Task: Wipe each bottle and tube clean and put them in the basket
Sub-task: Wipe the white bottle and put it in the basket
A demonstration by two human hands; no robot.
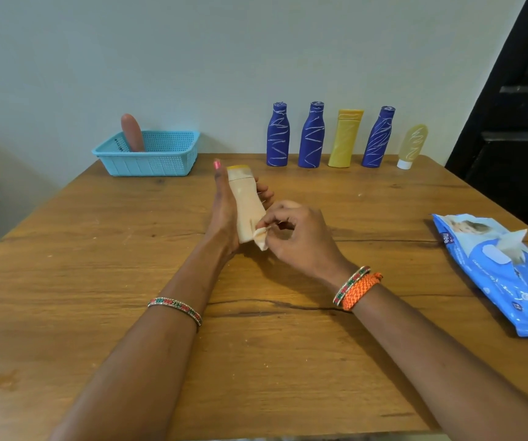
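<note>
Cream bottle sits gripped in the left hand, its near end hidden by the wipe the right hand pinches.

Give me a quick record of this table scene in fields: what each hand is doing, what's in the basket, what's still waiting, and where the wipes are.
left hand: left hand holds the pale peach plastic bottle above the wooden table
right hand: right hand pinches a white wet wipe against the bottle's lower end
basket: light blue plastic basket holds one brownish-pink tube
waiting: three blue bottles, one yellow tube, one translucent yellowish tube with white cap, all scribbled white
wipes: blue wipes pack, on the table's right side, a sheet poking out
</note>
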